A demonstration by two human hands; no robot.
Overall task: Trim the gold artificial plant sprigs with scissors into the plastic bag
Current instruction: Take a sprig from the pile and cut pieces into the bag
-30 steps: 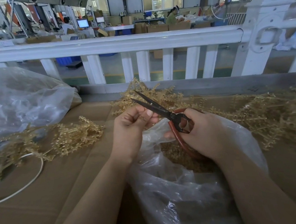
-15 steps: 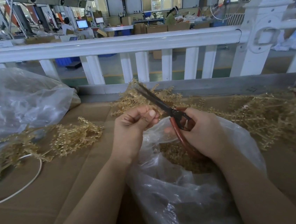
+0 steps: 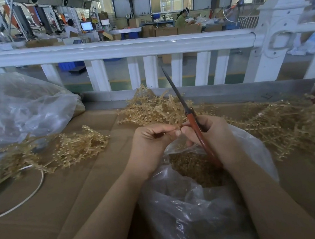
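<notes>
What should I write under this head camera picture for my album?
Right hand holds closed scissors while left hand pinches something small over the plastic bag.

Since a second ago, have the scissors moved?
Yes. The scissors in the right hand have closed and swung upright; their tip now overlaps the white railing instead of the gold sprigs.

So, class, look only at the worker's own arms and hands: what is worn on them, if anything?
Nothing at all. The left hand and the right hand are both bare, with no gloves, rings or watch to be seen. Both forearms are uncovered right down to the bottom edge of the picture, so no sleeve or cuff shows. The nails look short and unpainted.
</notes>
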